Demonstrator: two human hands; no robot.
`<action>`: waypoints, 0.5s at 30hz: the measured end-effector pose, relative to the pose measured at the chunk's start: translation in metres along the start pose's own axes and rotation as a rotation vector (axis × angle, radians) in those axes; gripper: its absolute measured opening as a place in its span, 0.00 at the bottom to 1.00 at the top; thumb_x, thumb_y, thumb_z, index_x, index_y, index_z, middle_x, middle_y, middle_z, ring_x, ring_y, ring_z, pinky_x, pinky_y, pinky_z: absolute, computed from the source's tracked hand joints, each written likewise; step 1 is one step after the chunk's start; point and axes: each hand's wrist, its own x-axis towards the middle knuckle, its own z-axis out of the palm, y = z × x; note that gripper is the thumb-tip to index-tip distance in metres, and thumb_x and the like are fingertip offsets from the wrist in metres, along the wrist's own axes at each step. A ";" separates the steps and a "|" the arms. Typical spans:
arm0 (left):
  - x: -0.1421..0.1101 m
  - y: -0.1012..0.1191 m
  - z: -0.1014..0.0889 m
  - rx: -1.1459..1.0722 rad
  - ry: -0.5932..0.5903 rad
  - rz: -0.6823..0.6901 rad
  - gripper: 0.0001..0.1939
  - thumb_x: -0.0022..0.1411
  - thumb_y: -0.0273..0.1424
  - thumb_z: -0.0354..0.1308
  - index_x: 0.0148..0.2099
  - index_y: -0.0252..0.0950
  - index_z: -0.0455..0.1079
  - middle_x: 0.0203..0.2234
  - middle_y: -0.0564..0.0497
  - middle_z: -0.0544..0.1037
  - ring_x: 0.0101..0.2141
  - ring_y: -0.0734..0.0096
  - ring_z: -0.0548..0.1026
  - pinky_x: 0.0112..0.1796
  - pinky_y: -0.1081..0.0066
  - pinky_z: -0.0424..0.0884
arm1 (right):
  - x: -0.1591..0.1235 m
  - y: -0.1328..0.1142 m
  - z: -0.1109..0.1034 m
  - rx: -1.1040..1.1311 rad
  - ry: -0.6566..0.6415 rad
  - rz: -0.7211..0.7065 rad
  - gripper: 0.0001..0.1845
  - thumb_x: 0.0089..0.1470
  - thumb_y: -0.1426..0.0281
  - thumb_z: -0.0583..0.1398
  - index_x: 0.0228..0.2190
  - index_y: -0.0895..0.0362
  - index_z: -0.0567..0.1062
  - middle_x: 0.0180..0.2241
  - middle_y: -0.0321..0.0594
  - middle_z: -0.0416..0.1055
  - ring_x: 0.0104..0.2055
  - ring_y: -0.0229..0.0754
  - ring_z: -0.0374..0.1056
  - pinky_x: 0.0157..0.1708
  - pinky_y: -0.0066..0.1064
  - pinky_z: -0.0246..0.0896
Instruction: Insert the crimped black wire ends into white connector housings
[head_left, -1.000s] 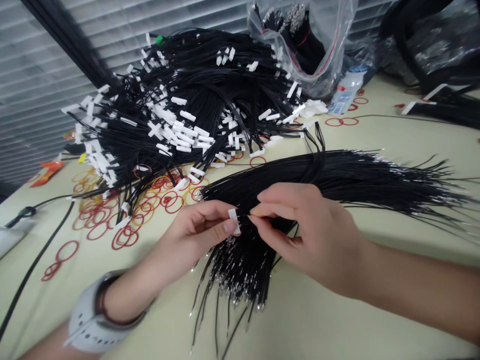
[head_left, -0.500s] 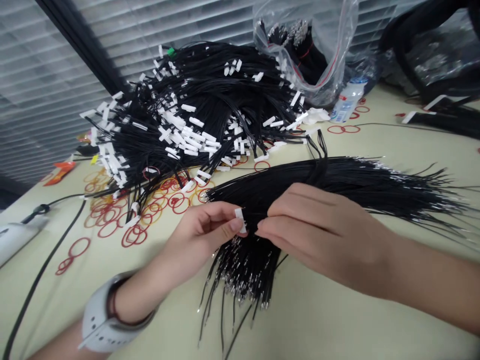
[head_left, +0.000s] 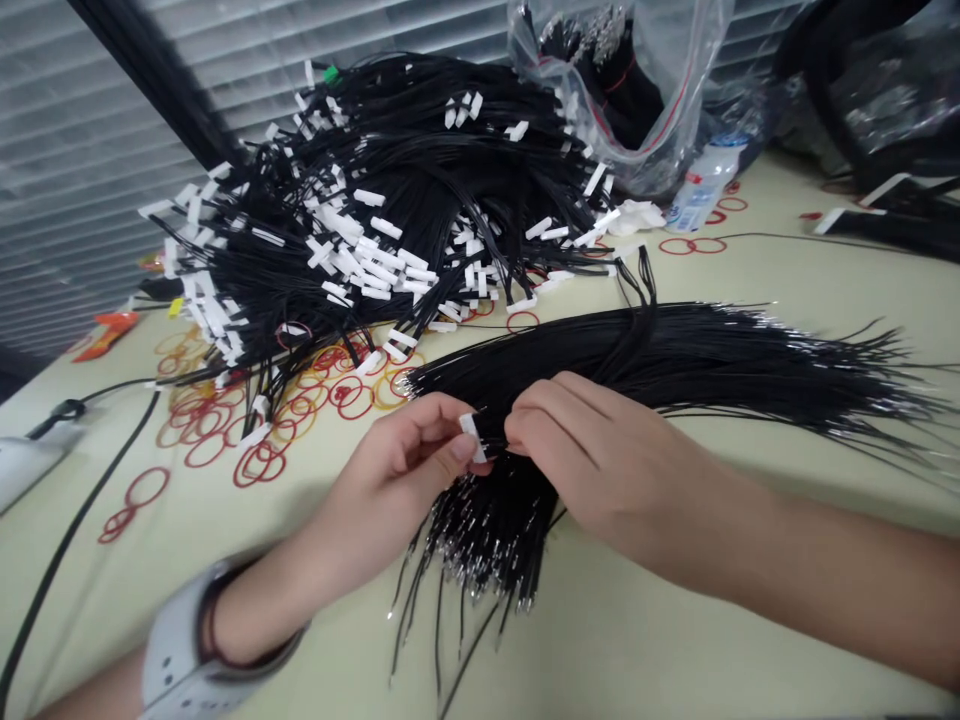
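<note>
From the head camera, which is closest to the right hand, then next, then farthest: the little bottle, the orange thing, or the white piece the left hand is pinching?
1. White piece: just left of the right hand, in the left hand.
2. Little bottle: behind the right hand.
3. Orange thing: far left.

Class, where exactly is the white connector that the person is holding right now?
In the head view, the white connector is near the centre, pinched in the left hand, just left of the right hand, over the black wires.
</note>
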 end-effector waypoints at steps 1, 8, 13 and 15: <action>0.001 -0.001 0.001 -0.048 0.005 -0.026 0.02 0.58 0.27 0.55 0.33 0.34 0.65 0.25 0.55 0.71 0.28 0.76 0.71 0.34 0.76 0.70 | 0.001 -0.001 0.000 -0.021 0.014 -0.011 0.13 0.56 0.80 0.48 0.28 0.66 0.71 0.25 0.47 0.65 0.27 0.43 0.57 0.25 0.35 0.57; 0.004 -0.002 0.001 -0.161 0.015 -0.126 0.04 0.55 0.27 0.59 0.30 0.33 0.65 0.24 0.55 0.70 0.28 0.76 0.71 0.33 0.76 0.70 | -0.001 -0.002 -0.001 -0.020 0.018 -0.014 0.16 0.56 0.82 0.45 0.28 0.68 0.72 0.24 0.48 0.67 0.27 0.43 0.62 0.25 0.35 0.62; 0.006 -0.003 -0.005 -0.269 0.037 -0.150 0.06 0.50 0.27 0.63 0.32 0.34 0.69 0.23 0.56 0.72 0.26 0.76 0.73 0.32 0.75 0.71 | -0.005 0.004 -0.004 0.110 -0.013 0.143 0.14 0.54 0.82 0.46 0.27 0.63 0.69 0.27 0.44 0.67 0.29 0.40 0.64 0.26 0.30 0.62; 0.006 -0.004 -0.008 -0.285 0.017 -0.147 0.07 0.50 0.27 0.64 0.32 0.35 0.70 0.23 0.56 0.73 0.26 0.76 0.73 0.33 0.74 0.71 | -0.006 0.007 -0.005 0.175 -0.011 0.219 0.10 0.55 0.81 0.50 0.29 0.61 0.69 0.31 0.40 0.69 0.31 0.37 0.65 0.28 0.28 0.61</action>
